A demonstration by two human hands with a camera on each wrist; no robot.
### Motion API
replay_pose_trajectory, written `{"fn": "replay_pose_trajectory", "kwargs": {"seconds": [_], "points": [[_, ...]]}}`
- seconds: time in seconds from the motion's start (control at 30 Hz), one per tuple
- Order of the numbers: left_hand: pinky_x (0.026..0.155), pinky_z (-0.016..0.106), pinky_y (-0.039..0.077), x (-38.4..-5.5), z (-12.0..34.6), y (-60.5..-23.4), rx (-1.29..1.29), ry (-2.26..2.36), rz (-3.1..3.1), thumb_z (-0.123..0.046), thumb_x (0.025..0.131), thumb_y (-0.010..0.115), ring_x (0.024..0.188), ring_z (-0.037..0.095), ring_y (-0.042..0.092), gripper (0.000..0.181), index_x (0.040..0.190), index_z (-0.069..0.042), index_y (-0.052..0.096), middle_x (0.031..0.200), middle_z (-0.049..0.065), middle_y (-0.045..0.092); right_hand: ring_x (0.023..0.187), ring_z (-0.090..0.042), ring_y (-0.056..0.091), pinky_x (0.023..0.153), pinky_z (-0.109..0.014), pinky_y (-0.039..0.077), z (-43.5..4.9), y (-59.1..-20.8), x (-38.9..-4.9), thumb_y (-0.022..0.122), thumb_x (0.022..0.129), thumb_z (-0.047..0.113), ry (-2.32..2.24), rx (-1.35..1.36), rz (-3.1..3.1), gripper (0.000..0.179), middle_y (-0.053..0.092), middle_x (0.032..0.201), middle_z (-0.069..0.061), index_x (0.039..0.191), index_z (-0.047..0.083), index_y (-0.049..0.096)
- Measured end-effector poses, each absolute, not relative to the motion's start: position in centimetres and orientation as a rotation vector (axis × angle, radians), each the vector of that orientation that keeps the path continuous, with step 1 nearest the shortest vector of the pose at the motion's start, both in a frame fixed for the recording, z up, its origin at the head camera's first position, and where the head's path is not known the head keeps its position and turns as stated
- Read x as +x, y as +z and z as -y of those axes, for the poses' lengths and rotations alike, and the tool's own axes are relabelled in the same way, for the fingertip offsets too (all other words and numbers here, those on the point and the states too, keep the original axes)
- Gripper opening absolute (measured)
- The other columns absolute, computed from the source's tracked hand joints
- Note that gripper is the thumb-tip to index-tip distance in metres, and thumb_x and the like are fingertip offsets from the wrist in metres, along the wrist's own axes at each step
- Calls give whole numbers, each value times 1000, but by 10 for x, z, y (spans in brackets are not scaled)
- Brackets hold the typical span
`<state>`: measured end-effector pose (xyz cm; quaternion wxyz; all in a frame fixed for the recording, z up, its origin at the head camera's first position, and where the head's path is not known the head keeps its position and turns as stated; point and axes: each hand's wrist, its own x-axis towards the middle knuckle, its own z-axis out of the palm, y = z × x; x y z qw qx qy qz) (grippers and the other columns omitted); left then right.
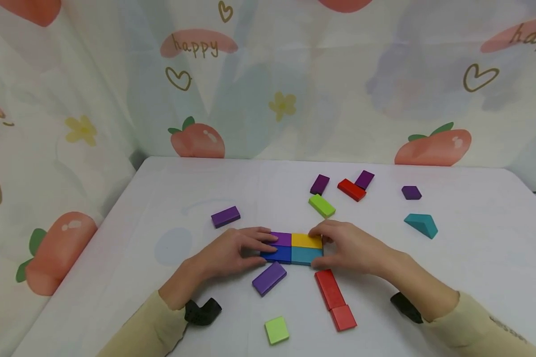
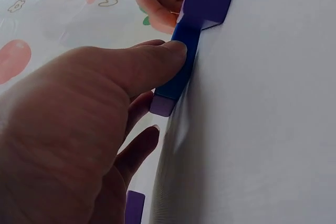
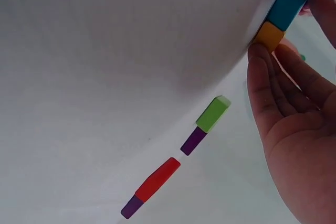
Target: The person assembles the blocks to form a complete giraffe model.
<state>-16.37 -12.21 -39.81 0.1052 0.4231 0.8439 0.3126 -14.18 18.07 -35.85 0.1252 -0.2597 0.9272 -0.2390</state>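
Four-part rectangle of flat blocks lies mid-table: purple block (image 1: 283,238) and yellow block (image 1: 304,241) at the back, blue block (image 1: 280,255) and teal block (image 1: 306,255) in front, all touching. My left hand (image 1: 223,251) holds the left end, its fingers over the purple and blue tops; in the left wrist view its thumb presses the blue block's side. My right hand (image 1: 356,246) grips the right end, fingertips against the yellow block (image 3: 270,36) and thumb by the teal block's near corner.
Nearer me lie a tilted purple block (image 1: 269,278), a green square (image 1: 277,330), a long red block (image 1: 329,290) and a red square (image 1: 343,317). Farther back are a green block (image 1: 322,206), a red block (image 1: 352,190), several purple blocks (image 1: 226,216) and a teal triangular block (image 1: 422,224).
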Motion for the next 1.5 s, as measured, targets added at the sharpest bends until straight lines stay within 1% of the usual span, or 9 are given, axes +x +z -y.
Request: {"fn": "replay_pose_trajectory", "kwargs": {"seconds": [0.2,0.6,0.73,0.87,0.97,1.07,1.13,1.27,1.5], "points": [[112,37,38,-155,122,-395,1234,888,-2467,-19,96,73,141,11,41,38,133,-20,69,142,-13,57,107,-20,61,92,-41,55,-181,-360,-132,84,83,39,-675,-766,-2713,56,66,118,-2,125,8,66],[112,39,38,-144,125,-394,1249,911,-2447,-18,95,73,140,11,42,37,132,-19,70,141,-13,57,107,-19,61,91,-40,55,-176,-358,-121,84,83,40,-671,-764,-2692,56,65,119,-1,126,10,66],[113,39,37,-145,125,-395,1290,937,-2447,-19,95,73,140,11,42,36,131,-19,71,141,-12,58,106,-19,61,89,-39,56,-179,-356,-118,82,84,44,-671,-763,-2712,56,63,122,-3,126,11,66],[114,39,35,-147,125,-398,1349,971,-2442,-19,96,71,141,11,40,34,130,-17,71,141,-12,57,108,-18,60,86,-34,57,-190,-350,-107,80,85,46,-705,-739,-2700,52,59,126,0,127,19,67],[114,40,34,-147,125,-400,1378,983,-2449,-19,96,71,142,11,39,35,131,-17,71,142,-12,56,110,-17,58,85,-30,57,-202,-348,-96,78,87,46,-734,-771,-2627,44,56,125,6,126,29,67],[114,40,35,-147,126,-400,1384,994,-2462,-18,95,72,142,11,39,36,130,-17,70,142,-12,57,109,-14,56,85,-29,56,-214,-349,-87,75,89,48,-745,-875,-2549,41,54,124,10,127,35,67],[113,40,35,-147,126,-400,1387,1008,-2464,-18,94,73,141,12,41,36,130,-17,71,141,-11,58,108,-11,56,85,-28,56,-220,-352,-83,73,91,47,-747,-931,-2513,42,53,125,12,130,37,66],[113,40,37,-147,127,-399,1387,1024,-2459,-17,94,73,139,12,43,35,129,-16,71,139,-11,59,108,-8,56,86,-28,56,-226,-357,-78,70,93,48,-735,-1017,-2501,45,55,126,11,136,36,64],[113,40,36,-146,126,-398,1361,989,-2457,-17,95,73,139,12,43,35,129,-17,71,139,-11,59,114,-14,57,88,-30,56,-225,-365,-75,66,92,54,-711,-1044,-2540,53,59,127,10,138,26,65]]}}
